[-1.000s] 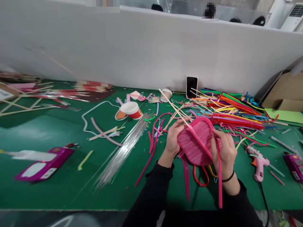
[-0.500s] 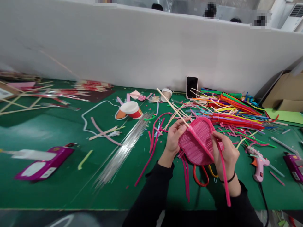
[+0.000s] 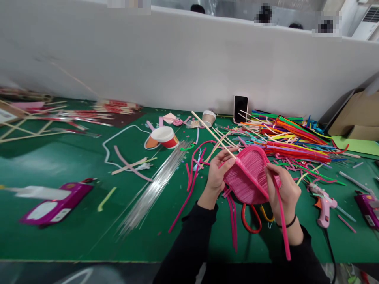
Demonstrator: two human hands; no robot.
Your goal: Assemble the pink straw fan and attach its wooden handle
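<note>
A rounded pink panel (image 3: 245, 185), which looks made of pink pipe cleaners laid side by side, is held up above the table between my two hands. A pale wooden stick (image 3: 211, 132) juts up and left from a pink strip that crosses it. My left hand (image 3: 218, 175) is closed on the panel's left edge, where the stick meets the strip. My right hand (image 3: 284, 193) pinches a pink pipe cleaner (image 3: 284, 232) at the panel's right rim, and its free end hangs down past my wrist. Loose pink pipe cleaners (image 3: 233, 228) and a red loop (image 3: 251, 227) lie beneath.
A pink glue gun (image 3: 325, 207) lies to the right. Bundled colourful pipe cleaners (image 3: 296, 148) are heaped behind it. Thin clear rods (image 3: 156, 185), a paper cup (image 3: 167, 137) and a purple device (image 3: 59, 205) are on the left. A phone (image 3: 240, 109) leans against the partition (image 3: 177, 63).
The stick's upper end has swung slightly left, and the panel has turned a little. My right hand has shifted slightly to the right with the hanging pipe cleaner. My left hand stays put.
</note>
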